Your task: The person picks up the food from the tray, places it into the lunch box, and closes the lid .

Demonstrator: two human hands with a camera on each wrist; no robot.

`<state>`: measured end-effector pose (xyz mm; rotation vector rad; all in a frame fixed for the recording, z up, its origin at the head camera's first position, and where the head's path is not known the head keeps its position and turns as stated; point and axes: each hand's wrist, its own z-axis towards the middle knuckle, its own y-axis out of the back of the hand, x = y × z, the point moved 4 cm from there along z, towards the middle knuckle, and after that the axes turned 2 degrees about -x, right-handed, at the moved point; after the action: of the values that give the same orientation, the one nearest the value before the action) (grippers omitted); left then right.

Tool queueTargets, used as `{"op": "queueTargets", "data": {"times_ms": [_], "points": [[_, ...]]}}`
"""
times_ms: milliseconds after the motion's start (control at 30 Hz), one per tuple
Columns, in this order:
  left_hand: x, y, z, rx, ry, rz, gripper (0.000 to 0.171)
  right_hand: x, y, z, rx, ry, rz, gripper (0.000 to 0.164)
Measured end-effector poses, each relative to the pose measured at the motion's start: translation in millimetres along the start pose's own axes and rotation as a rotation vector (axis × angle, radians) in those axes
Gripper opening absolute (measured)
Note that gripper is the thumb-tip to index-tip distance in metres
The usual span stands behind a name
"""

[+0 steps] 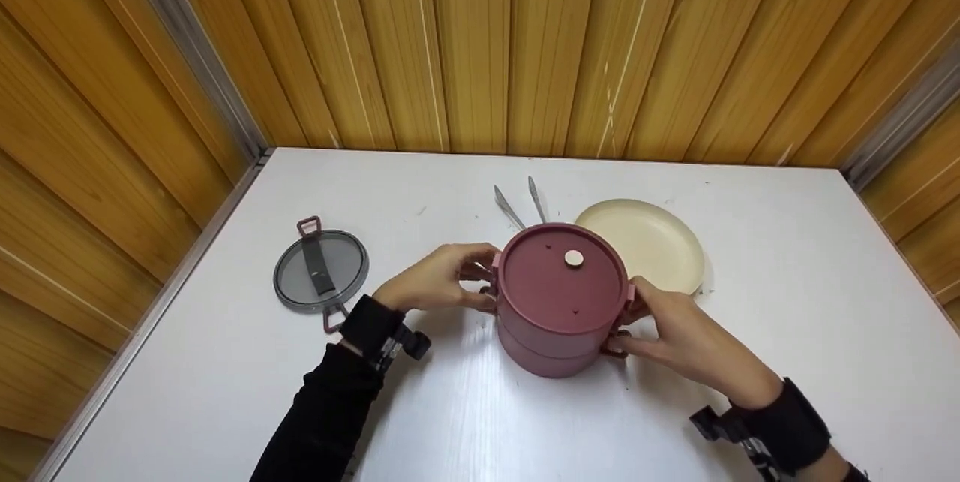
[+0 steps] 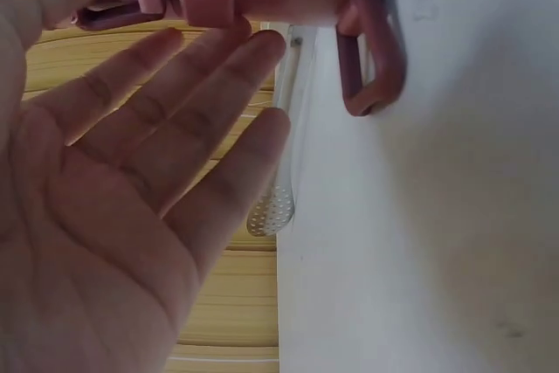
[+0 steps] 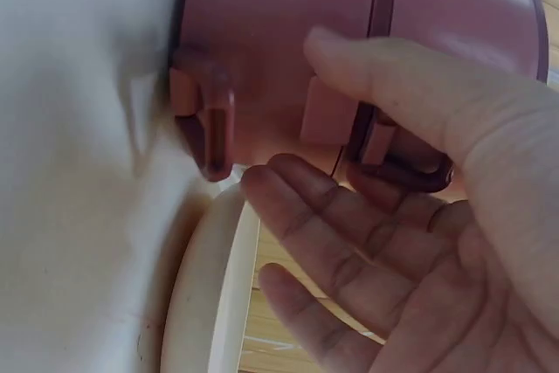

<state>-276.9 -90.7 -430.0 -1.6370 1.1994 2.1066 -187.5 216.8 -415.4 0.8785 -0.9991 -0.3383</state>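
Note:
A maroon two-tier lunch box (image 1: 562, 294) stands upright on the white table in the head view. Its round lid carries a pale knob (image 1: 574, 259). My left hand (image 1: 439, 279) grips its left side at the upper latch, thumb nearer me and fingers beyond. On the opposite side my right hand (image 1: 690, 332) holds the box by the other latch. In the right wrist view the thumb (image 3: 349, 58) lies against the wall beside the latch flap (image 3: 327, 115), with fingers around the upper handle. The left wrist view shows long, nearly straight fingers (image 2: 175, 120) beside the box.
A grey round lid (image 1: 341, 272) with maroon handles lies at the left. Behind the box are two slim metal utensils (image 1: 510, 206), partly hidden. A cream plate (image 1: 652, 245) sits at the back right, partly covered by the box. Wood-patterned panels (image 1: 480, 54) border the table.

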Motion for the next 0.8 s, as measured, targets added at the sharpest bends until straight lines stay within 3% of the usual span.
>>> {"op": "queueTargets", "data": {"times_ms": [100,233,800], "points": [[4.0,-1.9,0.1,-0.057,0.001,0.042,0.039,-1.7,-0.4,1.0,-0.004,-0.009,-0.014,0.041],[6.6,-3.4,1.2,-0.108,-0.014,0.081,0.026,-2.1,-0.2,1.4,0.006,-0.020,-0.027,0.038],[13.1,0.7,-5.8,-0.096,-0.050,-0.006,0.025,-2.6,4.5,1.8,0.018,-0.011,0.011,0.019]]}}
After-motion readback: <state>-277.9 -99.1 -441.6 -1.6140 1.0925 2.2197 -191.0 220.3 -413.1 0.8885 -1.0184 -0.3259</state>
